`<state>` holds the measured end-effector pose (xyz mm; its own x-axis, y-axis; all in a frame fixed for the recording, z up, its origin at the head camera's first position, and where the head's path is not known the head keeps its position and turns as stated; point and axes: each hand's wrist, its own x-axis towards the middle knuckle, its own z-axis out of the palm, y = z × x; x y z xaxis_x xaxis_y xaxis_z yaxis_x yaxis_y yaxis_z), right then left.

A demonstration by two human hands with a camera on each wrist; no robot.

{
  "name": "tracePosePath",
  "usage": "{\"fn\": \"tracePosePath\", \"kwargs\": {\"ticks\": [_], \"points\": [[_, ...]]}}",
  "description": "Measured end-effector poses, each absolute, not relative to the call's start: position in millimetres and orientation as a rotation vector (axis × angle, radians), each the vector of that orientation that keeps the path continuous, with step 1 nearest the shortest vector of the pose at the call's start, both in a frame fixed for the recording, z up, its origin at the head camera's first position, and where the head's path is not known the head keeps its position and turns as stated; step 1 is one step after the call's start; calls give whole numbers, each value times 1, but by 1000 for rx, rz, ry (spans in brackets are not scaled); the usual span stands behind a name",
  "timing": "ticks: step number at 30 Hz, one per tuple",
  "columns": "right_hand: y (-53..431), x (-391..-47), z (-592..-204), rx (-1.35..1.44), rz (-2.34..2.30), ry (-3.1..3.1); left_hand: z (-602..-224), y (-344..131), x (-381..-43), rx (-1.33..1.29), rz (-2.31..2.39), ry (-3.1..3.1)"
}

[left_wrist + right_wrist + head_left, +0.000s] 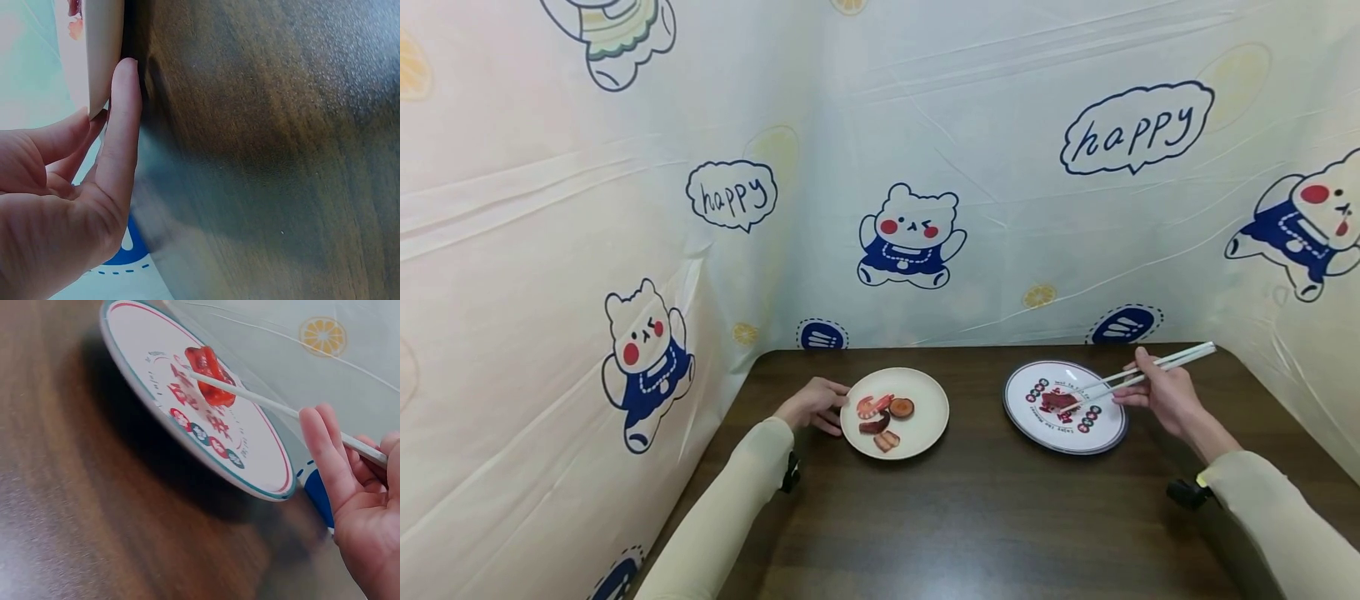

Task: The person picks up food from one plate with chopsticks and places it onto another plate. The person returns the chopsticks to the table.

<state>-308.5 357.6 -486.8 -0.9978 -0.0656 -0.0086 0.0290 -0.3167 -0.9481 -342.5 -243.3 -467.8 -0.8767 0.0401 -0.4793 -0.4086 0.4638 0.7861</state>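
Note:
My left hand pinches the left rim of a cream plate, with the thumb at its edge and fingers against the underside in the left wrist view. On that plate lie a shrimp piece, a round brown slice, a dark curved piece and a layered meat-like piece. My right hand holds a pair of white chopsticks over a printed plate with a dark rim. The chopstick tips are at a glossy red food piece on it; whether they grip it I cannot tell.
Both plates are on a dark wooden table, apart from each other. A pale curtain printed with cartoon bears hangs behind the table and along its sides. A dark wrist device is by the right sleeve.

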Motion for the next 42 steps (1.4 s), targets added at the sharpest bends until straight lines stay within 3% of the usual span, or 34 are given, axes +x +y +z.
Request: {"fn": "tracePosePath", "kwargs": {"ticks": [18,42], "points": [[367,-333,-467,-252,-2454,1499,-468,-243,-342,-314,1391,2287],[357,-354,-445,-283,-2387,1443,-468,-244,-344,-282,1396,2284]]}}
